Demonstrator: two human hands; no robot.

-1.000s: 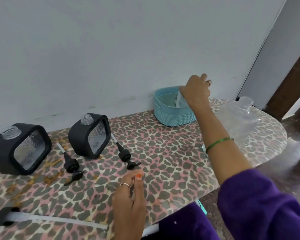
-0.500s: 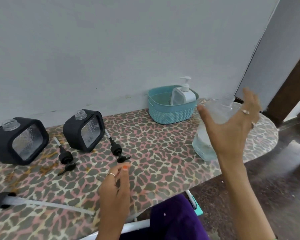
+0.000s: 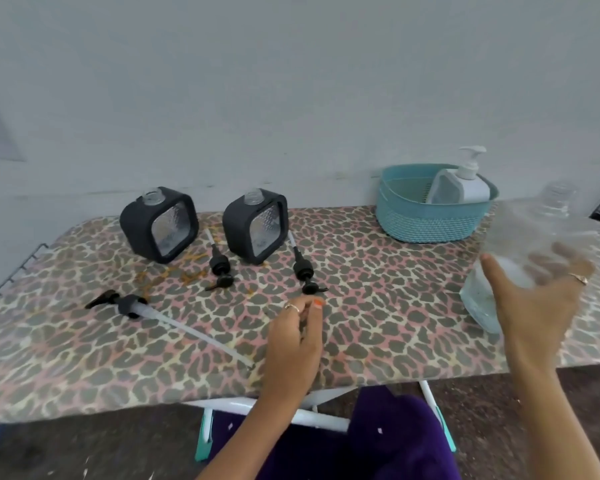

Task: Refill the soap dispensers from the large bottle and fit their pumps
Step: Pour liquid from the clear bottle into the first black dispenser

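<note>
Nearest: left hand (image 3: 297, 336) resting on leopard-print tabletop (image 3: 378, 306), fingers loosely curled, holding nothing. Right hand (image 3: 537, 299) gripping large clear bottle (image 3: 534, 251) at right edge, motion-blurred. Long pump (image 3: 136, 306) lying left. Beyond: two small pumps (image 3: 220, 266) (image 3: 303, 270) lying before two uncapped black dispensers (image 3: 160, 223) (image 3: 255, 225). Farthest: teal basket (image 3: 416, 220) holding white pump bottle (image 3: 470, 183). No legible writing.
</note>
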